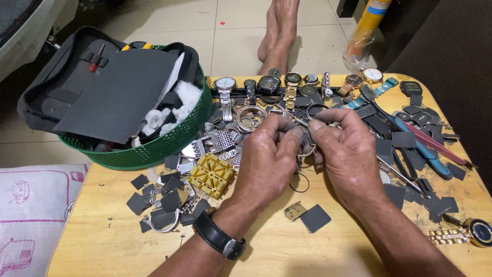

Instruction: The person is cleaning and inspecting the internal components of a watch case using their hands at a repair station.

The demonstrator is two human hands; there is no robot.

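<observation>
A small metal ring [307, 152] sits pinched between the fingertips of both hands above the middle of the wooden table [266, 246], with a thin metal pin [293, 119] sticking up-left from the pinch. The left hand [269, 159], wearing a black wristwatch [219, 237], closes its thumb and forefinger on the ring's left side; the right hand [344, 154] grips its right side the same way. Another loose ring [300, 182] lies on the table just below. To the left lie a yellow plastic block [211, 175] and dark square pads [164, 197]; a row of watches [287, 84] lines the far edge. Blue-handled pliers [417, 146] lie to the right, and a green basket [154, 146] stands at far left.
</observation>
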